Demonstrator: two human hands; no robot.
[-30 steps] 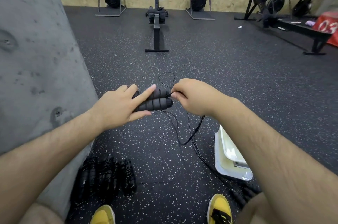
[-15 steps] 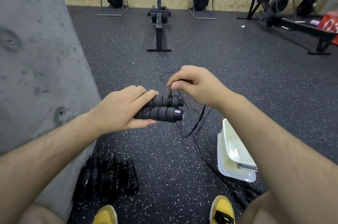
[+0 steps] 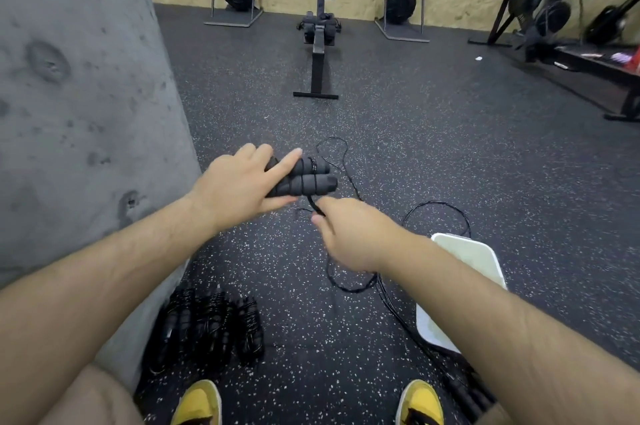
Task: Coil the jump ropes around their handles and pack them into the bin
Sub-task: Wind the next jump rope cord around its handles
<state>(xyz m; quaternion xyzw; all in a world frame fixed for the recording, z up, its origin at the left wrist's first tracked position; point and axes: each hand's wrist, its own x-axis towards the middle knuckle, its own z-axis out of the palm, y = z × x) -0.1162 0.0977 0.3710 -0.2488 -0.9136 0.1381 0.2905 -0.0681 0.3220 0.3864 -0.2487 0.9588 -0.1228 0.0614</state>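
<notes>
My left hand [image 3: 239, 187] holds two black foam jump-rope handles [image 3: 304, 178] side by side, pointing right, with a few turns of thin black rope around them. Just below the handles, my right hand [image 3: 349, 237] pinches the rope [image 3: 313, 204] where it leaves the wrap. The loose rope [image 3: 436, 208] trails in loops over the floor to the right and down past my right arm. A white bin [image 3: 481, 258] stands on the floor at the right, partly hidden by my right forearm.
Several coiled black jump ropes [image 3: 211, 324] lie in a row by the grey concrete pillar [image 3: 76, 112] at the left. More black handles [image 3: 467, 393] lie by my right yellow shoe [image 3: 420, 402]. A rowing machine [image 3: 320, 33] stands ahead on the speckled rubber floor.
My right hand carried the rope from above the handles' right end down under them, adding a turn. The left hand kept its hold on the handles.
</notes>
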